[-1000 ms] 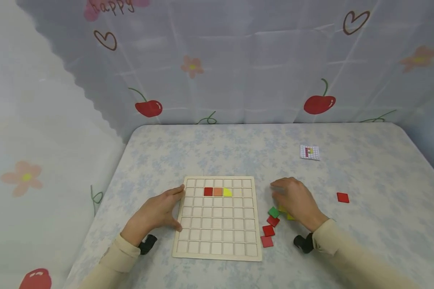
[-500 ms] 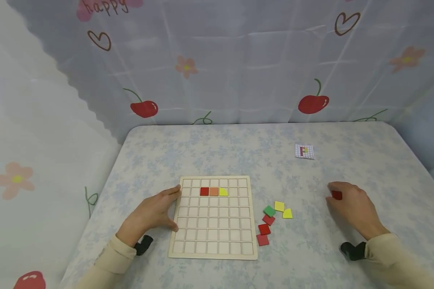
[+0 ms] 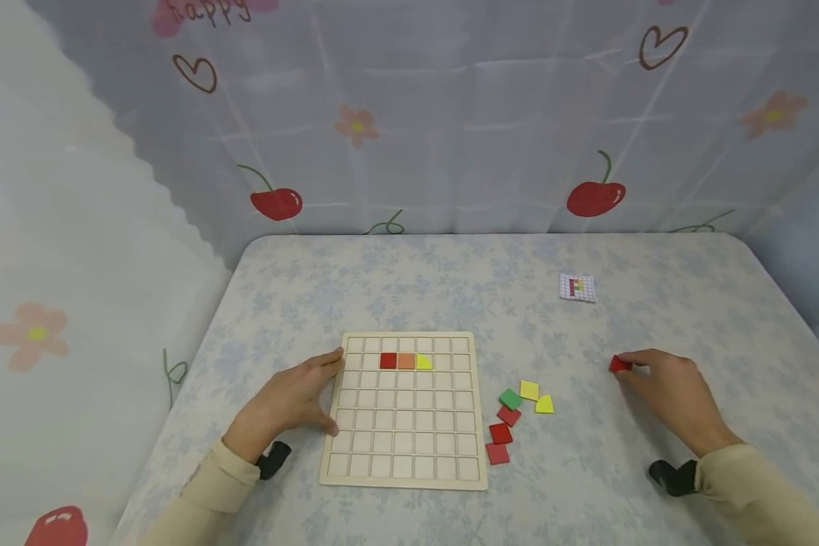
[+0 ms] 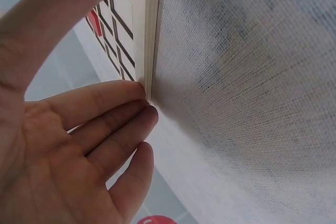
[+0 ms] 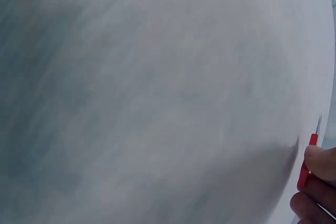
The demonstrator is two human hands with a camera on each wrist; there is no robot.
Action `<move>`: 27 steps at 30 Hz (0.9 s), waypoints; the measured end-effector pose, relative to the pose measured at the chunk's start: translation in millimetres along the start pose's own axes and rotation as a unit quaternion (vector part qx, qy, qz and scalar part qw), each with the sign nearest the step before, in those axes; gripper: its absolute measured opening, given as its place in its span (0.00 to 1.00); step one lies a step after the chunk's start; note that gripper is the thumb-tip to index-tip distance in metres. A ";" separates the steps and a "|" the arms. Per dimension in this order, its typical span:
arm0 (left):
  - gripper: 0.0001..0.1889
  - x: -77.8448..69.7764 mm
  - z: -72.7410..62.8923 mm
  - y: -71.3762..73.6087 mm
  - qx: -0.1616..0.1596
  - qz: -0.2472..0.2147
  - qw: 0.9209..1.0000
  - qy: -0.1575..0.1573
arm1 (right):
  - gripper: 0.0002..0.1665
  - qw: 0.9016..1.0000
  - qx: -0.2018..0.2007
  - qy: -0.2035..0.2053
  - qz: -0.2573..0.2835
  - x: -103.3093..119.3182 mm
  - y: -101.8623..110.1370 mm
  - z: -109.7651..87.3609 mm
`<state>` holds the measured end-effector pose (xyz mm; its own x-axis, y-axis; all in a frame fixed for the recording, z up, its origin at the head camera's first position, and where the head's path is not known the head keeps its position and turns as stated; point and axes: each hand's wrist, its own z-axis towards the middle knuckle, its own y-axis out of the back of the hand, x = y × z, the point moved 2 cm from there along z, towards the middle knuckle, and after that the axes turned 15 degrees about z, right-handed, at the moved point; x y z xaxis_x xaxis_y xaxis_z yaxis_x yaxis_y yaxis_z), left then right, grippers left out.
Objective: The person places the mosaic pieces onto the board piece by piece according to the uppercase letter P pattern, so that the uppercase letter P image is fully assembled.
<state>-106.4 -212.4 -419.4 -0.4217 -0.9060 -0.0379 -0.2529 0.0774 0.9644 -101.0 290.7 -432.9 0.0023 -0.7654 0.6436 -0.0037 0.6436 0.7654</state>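
Observation:
My left hand [image 3: 288,403] rests against the left edge of a pale wooden grid board [image 3: 409,484], thumb and fingertips touching its rim. In the left wrist view the fingers [image 4: 113,100] are nearly straight along the board's side. Three tiles sit in a row near the board's top: a red tile [image 3: 388,361], an orange tile [image 3: 406,361] and a yellow quarter-round tile [image 3: 424,362]. Well right of the board, my right hand [image 3: 676,390] pinches a red square tile [image 3: 618,365] between thumb and fingers. The right wrist view shows that red tile [image 5: 303,177] on edge at the thumb.
Loose tiles lie right of the board: a green tile [image 3: 510,399], a yellow square [image 3: 528,390], a yellow quarter-round [image 3: 544,405] and red tiles [image 3: 500,433]. A small pattern card [image 3: 577,288] lies farther back. A printed curtain [image 3: 450,136] hangs behind the table.
My right hand has moved right from the loose tiles to the lone red tile, gripped it and shifted it slightly left. My left hand has stayed at the board.

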 end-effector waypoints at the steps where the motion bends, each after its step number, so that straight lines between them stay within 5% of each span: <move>1: 0.57 0.1 0.1 -0.2 0.000 0.000 1.000 0.000 | 0.18 1.000 0.005 0.002 -0.001 4.7 -2.0 2.0; 15: 0.57 0.5 -2.5 -5.3 -0.009 -0.005 1.000 0.005 | 0.12 0.994 0.041 0.102 0.014 99.0 -69.1 33.6; 27: 0.58 3.8 -0.3 -3.4 -0.005 -0.006 1.000 0.007 | 0.10 0.971 0.092 0.213 0.059 183.5 -144.3 32.0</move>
<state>-106.8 -216.2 -422.8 -0.4061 -0.9126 -0.0466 -0.2487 0.0613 0.9666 -132.1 57.3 -425.3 0.4041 -0.5896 0.6993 -0.2069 0.6858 0.6978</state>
